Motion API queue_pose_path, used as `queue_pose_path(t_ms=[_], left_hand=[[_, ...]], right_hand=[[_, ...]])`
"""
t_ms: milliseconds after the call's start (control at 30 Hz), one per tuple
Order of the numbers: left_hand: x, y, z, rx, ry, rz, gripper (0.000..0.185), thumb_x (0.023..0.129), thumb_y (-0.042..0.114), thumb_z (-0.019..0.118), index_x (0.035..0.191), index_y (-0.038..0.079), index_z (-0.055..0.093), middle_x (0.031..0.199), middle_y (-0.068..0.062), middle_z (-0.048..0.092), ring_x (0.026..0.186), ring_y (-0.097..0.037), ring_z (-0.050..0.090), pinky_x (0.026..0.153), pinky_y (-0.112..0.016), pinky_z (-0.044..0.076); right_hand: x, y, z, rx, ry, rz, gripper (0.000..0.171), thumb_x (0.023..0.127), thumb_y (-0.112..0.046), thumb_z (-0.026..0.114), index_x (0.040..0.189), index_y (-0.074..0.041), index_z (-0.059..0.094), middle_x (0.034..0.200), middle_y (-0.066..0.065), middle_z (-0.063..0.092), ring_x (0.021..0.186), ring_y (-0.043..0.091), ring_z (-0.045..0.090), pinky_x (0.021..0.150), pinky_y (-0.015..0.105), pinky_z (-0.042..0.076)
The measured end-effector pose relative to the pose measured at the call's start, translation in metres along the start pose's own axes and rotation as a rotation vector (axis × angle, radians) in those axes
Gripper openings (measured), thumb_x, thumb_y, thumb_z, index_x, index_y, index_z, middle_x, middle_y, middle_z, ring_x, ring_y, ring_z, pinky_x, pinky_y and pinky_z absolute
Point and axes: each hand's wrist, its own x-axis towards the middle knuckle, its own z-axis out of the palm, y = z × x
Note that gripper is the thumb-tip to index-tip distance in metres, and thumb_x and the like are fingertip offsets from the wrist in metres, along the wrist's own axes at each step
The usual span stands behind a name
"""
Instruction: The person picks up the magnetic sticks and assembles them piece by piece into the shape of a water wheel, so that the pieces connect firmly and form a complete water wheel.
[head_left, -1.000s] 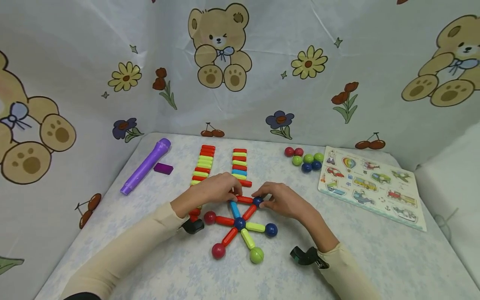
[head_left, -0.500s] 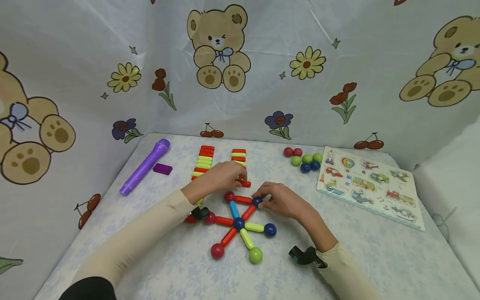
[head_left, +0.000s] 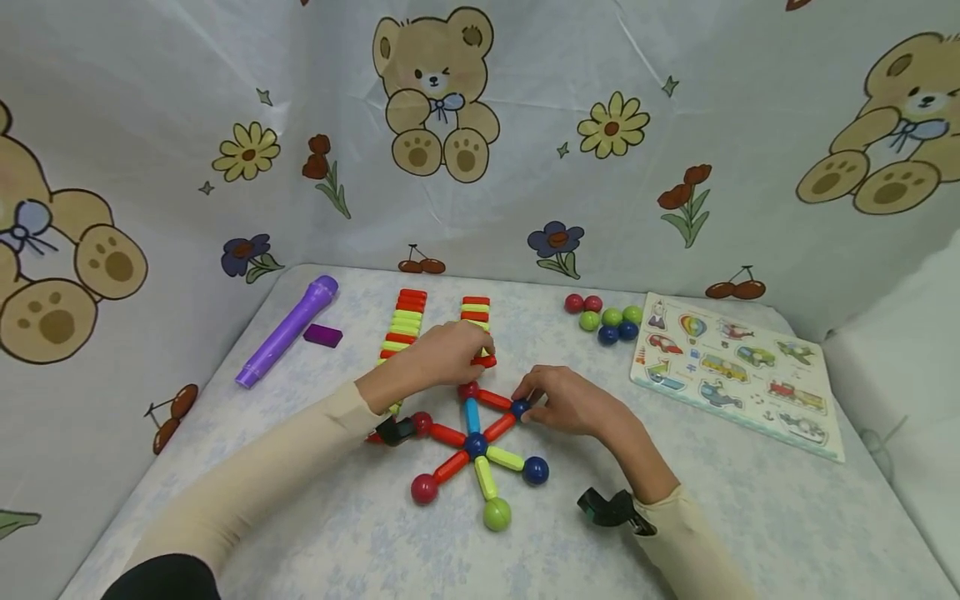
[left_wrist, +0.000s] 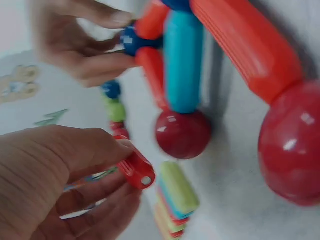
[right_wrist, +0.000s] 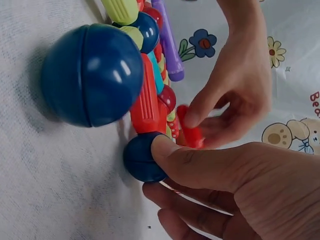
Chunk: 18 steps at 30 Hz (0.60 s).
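My left hand [head_left: 448, 352] curled, pinching red stick [head_left: 485, 361] (lifted off counter) — right hand [head_left: 567, 402] fingertips gripping blue ball [head_left: 519, 408], wrist low.

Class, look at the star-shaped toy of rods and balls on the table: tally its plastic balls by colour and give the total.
Red plastic balls: 3
Blue plastic balls: 3
Green plastic ball: 1
Total: 7
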Motion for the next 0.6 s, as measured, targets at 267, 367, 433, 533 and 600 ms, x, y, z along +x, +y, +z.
queue_pose_path(t_ms=[267,367,433,533,600], left_hand=[[-0.048,-0.009,-0.009,-0.163,-0.030,-0.104,0.033,0.095,0.016,0.084,0.127,0.009,0.078,0.104,-0.003,0.075,0.090,-0.016,0.067,0.075,-0.026,0.061],[-0.059,-0.014,-0.005,-0.227,-0.054,-0.137,0.032,0.096,0.014,0.083,0.126,0.007,0.077,0.100,-0.003,0.075,0.084,-0.015,0.067,0.072,-0.026,0.061],[-0.063,-0.016,-0.001,-0.261,-0.050,-0.148,0.030,0.097,0.013,0.082,0.126,0.007,0.077,0.098,-0.002,0.075,0.080,-0.014,0.067,0.070,-0.026,0.060],[-0.065,-0.019,0.006,-0.290,-0.026,-0.157,0.031,0.097,0.012,0.081,0.127,0.007,0.076,0.100,-0.003,0.075,0.079,-0.013,0.066,0.072,-0.026,0.060],[-0.066,-0.019,0.011,-0.303,-0.015,-0.165,0.032,0.097,0.012,0.081,0.128,0.007,0.076,0.102,-0.003,0.075,0.080,-0.012,0.066,0.073,-0.026,0.060]], right_hand=[[-0.002,-0.001,-0.003,0.001,-0.043,0.035,0.021,0.094,-0.010,0.084,0.114,-0.011,0.079,0.107,-0.002,0.071,0.100,0.017,0.068,0.091,0.038,0.061],[-0.003,-0.002,-0.004,0.001,-0.050,0.047,0.021,0.094,-0.011,0.085,0.114,-0.011,0.078,0.105,-0.002,0.071,0.099,0.017,0.067,0.090,0.037,0.060],[-0.004,-0.002,-0.004,-0.001,-0.053,0.054,0.021,0.093,-0.011,0.085,0.113,-0.012,0.078,0.104,-0.003,0.070,0.098,0.018,0.066,0.089,0.037,0.060],[-0.004,-0.003,-0.004,-0.004,-0.055,0.052,0.021,0.093,-0.011,0.085,0.113,-0.012,0.078,0.103,-0.003,0.070,0.097,0.018,0.066,0.089,0.036,0.060],[-0.004,-0.003,-0.003,0.001,-0.055,0.051,0.021,0.093,-0.011,0.085,0.113,-0.012,0.078,0.103,-0.004,0.070,0.097,0.018,0.066,0.089,0.036,0.059]])
